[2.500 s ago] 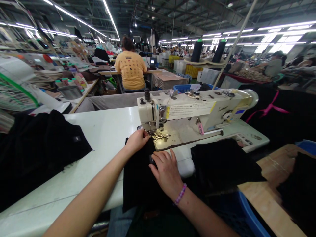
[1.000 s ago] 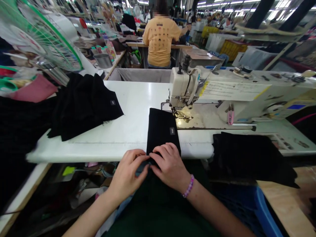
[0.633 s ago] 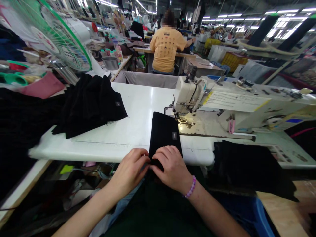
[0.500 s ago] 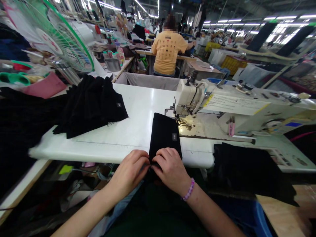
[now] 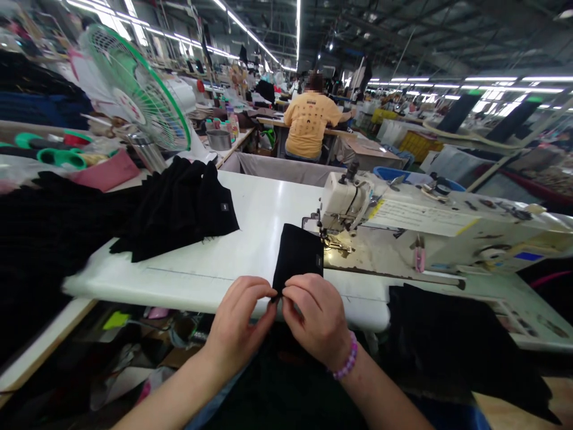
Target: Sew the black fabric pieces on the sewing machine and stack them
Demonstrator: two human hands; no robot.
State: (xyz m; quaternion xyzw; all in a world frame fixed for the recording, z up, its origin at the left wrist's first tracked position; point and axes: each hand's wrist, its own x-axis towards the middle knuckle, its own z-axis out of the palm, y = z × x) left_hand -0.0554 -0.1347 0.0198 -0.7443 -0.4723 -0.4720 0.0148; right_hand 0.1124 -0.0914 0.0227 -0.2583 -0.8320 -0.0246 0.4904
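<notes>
"So, where does the black folded cloth (image 5: 297, 254) lie?"

"Flat on the white bench (image 5: 255, 221), near end over the edge, far end just beside the presser foot (image 5: 330, 237), small label showing."

"State of the grips?"

"Narrow on both. Left grip (image 5: 239, 322) and right grip (image 5: 316, 319) each pinch the near end between thumb and fingers, almost touching."

"Nearby?"

"Black cloth stack (image 5: 179, 212) left on the bench; black cloth pile (image 5: 447, 334) right."

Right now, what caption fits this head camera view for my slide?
Left hand and right hand pinch folded black cloth beside a sewing machine.
</notes>
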